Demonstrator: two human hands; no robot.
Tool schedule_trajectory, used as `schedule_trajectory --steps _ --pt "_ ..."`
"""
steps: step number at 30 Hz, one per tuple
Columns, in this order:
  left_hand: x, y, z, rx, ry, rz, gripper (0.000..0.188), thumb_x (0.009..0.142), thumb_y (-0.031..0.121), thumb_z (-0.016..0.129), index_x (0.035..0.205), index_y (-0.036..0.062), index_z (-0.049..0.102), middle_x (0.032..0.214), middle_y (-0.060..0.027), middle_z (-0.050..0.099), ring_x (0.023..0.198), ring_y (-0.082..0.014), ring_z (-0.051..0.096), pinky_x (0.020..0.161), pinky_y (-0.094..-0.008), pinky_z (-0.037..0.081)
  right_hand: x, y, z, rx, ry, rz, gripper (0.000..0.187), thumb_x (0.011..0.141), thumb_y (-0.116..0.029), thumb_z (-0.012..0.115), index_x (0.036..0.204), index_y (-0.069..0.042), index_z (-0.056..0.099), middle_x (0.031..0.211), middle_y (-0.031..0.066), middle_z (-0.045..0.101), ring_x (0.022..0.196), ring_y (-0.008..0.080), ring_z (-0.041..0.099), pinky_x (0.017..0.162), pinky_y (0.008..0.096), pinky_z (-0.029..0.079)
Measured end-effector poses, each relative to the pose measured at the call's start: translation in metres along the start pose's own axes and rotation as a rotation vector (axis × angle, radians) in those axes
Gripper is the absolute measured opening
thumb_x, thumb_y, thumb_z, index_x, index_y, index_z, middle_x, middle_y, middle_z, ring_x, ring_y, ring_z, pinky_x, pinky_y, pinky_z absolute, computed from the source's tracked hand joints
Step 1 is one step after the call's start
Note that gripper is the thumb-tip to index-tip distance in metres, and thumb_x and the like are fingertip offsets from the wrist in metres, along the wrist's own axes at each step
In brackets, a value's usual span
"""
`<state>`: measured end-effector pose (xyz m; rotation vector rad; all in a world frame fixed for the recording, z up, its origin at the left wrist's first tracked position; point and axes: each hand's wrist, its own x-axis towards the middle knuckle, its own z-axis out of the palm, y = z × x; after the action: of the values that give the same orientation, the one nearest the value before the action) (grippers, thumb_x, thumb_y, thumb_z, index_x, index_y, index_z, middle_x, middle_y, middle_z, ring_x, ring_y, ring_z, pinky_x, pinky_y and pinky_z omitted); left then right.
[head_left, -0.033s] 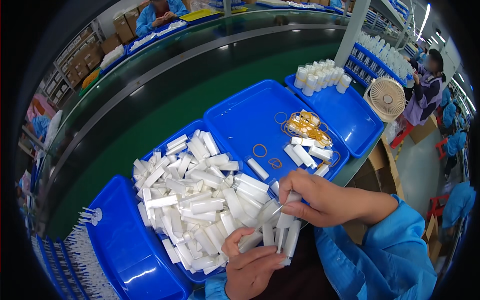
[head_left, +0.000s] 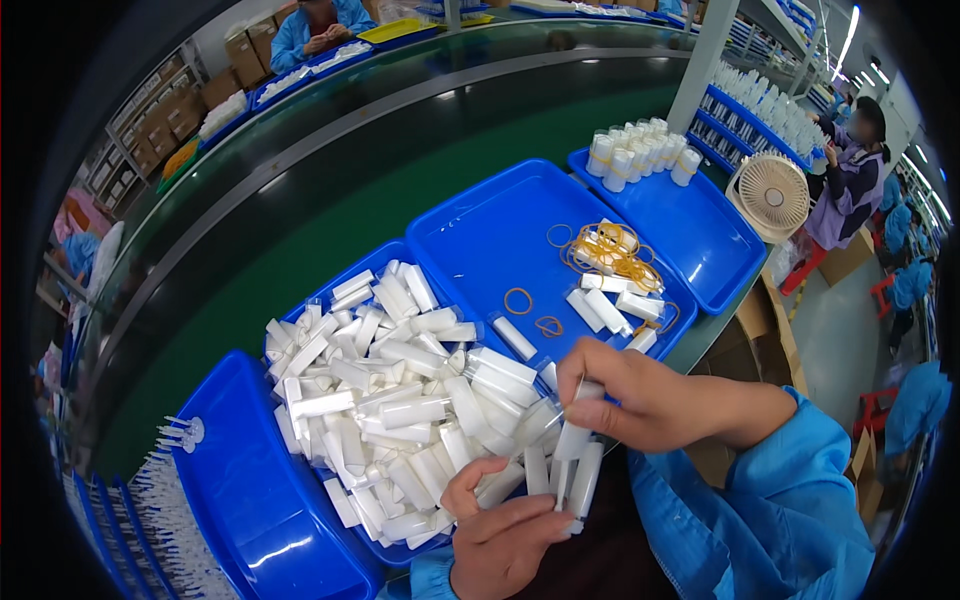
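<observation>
While the left hand point(head_left: 508, 545) grips slim, clear-sleeved white pieces point(head_left: 587, 480) at its 1 o'clock, the right hand point(head_left: 632, 397) pinches a glossy white piece point(head_left: 572, 440) — smooth heaped pieces point(head_left: 400, 400) at both hands' 10 o'clock.

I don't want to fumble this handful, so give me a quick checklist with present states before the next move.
1. Left hand holding the cluster of white pieces: ok.
2. Right hand gripping a white piece at the cluster: ok.
3. Exact count in the cluster: cannot tell; fingers hide part.
4. Loose supply at hand: ok, a large heap lies alongside.
5. Rubber bands untangled: not ok, most overlap in a pile.
6. Finished bundles upright: ok.
</observation>
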<state>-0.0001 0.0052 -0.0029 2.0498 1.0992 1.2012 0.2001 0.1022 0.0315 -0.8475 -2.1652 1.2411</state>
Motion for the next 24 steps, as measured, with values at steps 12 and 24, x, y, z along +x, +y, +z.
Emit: schedule_trajectory --steps 12,24 --pt "-0.013 0.004 0.001 0.065 0.086 0.125 0.01 0.063 0.012 0.071 0.072 0.0143 0.068 0.083 -0.0016 0.064 0.102 -0.0381 0.05 0.091 -0.0484 0.035 -0.002 0.004 0.006 0.415 -0.156 0.246 0.02 0.094 -0.026 0.047 0.097 -0.007 0.043 0.067 0.0057 0.049 0.065 0.0151 0.049 0.06 0.0298 0.037" --pt "-0.014 -0.016 0.013 0.056 0.427 0.002 0.065 0.067 0.036 0.079 0.116 0.0069 0.047 0.112 -0.0143 0.051 0.098 -0.0291 0.052 0.081 -0.0391 0.043 0.009 -0.01 0.013 0.053 -0.223 -0.089 0.015 0.091 -0.021 0.051 0.097 -0.009 0.046 0.078 0.0068 0.054 0.077 0.0235 0.051 0.078 0.0359 0.033"
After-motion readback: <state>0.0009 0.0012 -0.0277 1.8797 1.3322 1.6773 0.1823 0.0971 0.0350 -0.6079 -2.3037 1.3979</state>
